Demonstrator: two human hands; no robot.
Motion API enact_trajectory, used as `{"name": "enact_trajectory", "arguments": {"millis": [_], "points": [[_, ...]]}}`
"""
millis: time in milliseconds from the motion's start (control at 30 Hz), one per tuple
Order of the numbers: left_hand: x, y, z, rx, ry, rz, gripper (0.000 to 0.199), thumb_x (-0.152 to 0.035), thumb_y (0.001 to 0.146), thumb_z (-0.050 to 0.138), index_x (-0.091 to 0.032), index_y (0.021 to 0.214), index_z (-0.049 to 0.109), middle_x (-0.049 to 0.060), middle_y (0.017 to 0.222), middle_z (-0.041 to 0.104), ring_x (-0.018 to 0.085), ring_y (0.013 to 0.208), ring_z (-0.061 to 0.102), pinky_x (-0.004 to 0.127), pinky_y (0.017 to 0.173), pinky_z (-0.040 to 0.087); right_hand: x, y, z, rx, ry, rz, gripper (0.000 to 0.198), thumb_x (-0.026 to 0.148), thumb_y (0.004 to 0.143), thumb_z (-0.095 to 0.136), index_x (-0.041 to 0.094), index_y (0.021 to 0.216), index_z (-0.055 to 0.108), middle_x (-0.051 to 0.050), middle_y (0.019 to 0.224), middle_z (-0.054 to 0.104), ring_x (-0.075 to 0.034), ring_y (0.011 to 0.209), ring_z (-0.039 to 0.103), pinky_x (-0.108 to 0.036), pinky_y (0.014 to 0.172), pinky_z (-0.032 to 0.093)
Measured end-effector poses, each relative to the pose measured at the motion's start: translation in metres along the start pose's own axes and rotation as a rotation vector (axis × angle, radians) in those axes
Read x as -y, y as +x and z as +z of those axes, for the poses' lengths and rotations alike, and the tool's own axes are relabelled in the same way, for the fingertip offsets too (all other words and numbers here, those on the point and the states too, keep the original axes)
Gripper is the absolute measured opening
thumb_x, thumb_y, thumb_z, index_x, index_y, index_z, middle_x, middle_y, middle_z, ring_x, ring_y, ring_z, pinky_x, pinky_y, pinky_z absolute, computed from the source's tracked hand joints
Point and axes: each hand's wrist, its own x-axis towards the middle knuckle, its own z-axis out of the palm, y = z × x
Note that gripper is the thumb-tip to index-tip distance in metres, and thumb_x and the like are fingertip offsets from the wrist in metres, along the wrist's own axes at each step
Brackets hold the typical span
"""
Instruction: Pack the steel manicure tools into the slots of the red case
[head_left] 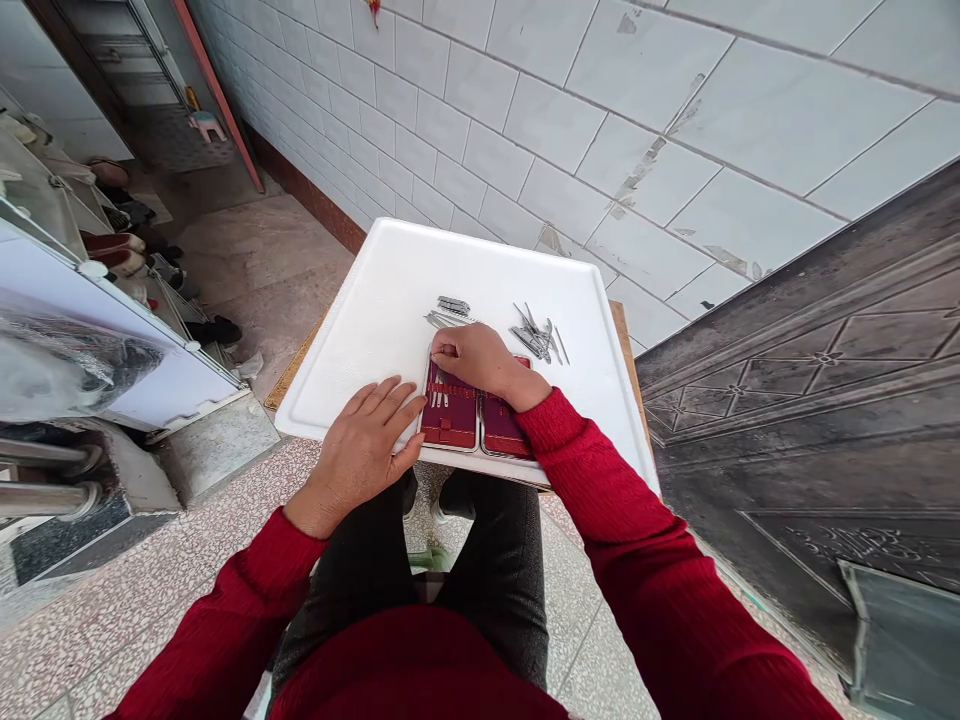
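Observation:
A manicure case (pixel 450 437) with a dark red lining lies unfolded near the front edge of the white board. Slim metal tools (pixel 440 398) sit in the loops of its left half. Over that half's upper part, my right hand (pixel 480 357) is closed with thumb and fingers pinched together; whatever they hold is hidden. My left hand (pixel 367 435) lies open with fingers spread, its fingertips at the case's left edge. Just beyond the right hand is a small group of metal tools (pixel 453 305). A looser pile of nail clippers and other metal tools (pixel 536 335) lies to the right.
The white board (pixel 360 320) with a raised rim rests on a wooden tabletop (pixel 304 362). A tiled wall (pixel 487 140) stands behind it and a dark carved panel (pixel 810 400) to the right. Shoes (pixel 112 250) fill a rack on the left.

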Motion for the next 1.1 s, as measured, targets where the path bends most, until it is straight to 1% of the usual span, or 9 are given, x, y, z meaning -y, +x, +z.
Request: {"name": "enact_trajectory", "arguments": {"millis": [233,567,800,1100], "points": [[-0.0001,0.0002,-0.0002,-0.01,0.045,0.023,0.04,-0.031,0.104,0.053,-0.018,0.14,0.064,0.014,0.147,0.068,0.033,0.145,0.057,0.055,0.12,0.049,0.0023,-0.0004,-0.0006,0.004,-0.018,0.002,0.015,0.013,0.092,0.06,0.019,0.084,0.071,0.0,0.073,0.068,-0.014,0.066,0.049,-0.028,0.066,0.03],[0.0,0.0001,0.0014,-0.007,-0.001,-0.005,0.043,-0.03,0.103,0.053,-0.024,0.144,0.062,0.011,0.149,0.066,0.032,0.147,0.055,0.056,0.121,0.047,0.0024,-0.0002,0.0004,0.004,-0.075,-0.01,0.016,0.012,0.091,0.059,0.02,0.082,0.069,0.0,0.074,0.067,-0.015,0.065,0.047,-0.029,0.065,0.028],[-0.0008,0.0005,0.0009,-0.003,0.01,-0.007,0.041,-0.031,0.103,0.052,-0.023,0.142,0.063,0.011,0.149,0.066,0.032,0.146,0.055,0.055,0.121,0.047,0.0023,-0.0007,-0.0002,0.015,-0.061,-0.002,0.017,0.013,0.092,0.058,0.02,0.084,0.071,-0.001,0.076,0.068,-0.016,0.067,0.049,-0.03,0.065,0.029],[-0.001,-0.0002,0.0004,-0.008,0.036,0.006,0.04,-0.029,0.104,0.053,-0.02,0.141,0.063,0.013,0.148,0.067,0.033,0.145,0.056,0.055,0.12,0.048,0.0004,-0.0001,0.0004,0.0,-0.017,-0.006,0.014,0.013,0.091,0.06,0.019,0.084,0.071,0.001,0.073,0.066,-0.014,0.065,0.048,-0.028,0.065,0.03]]}}
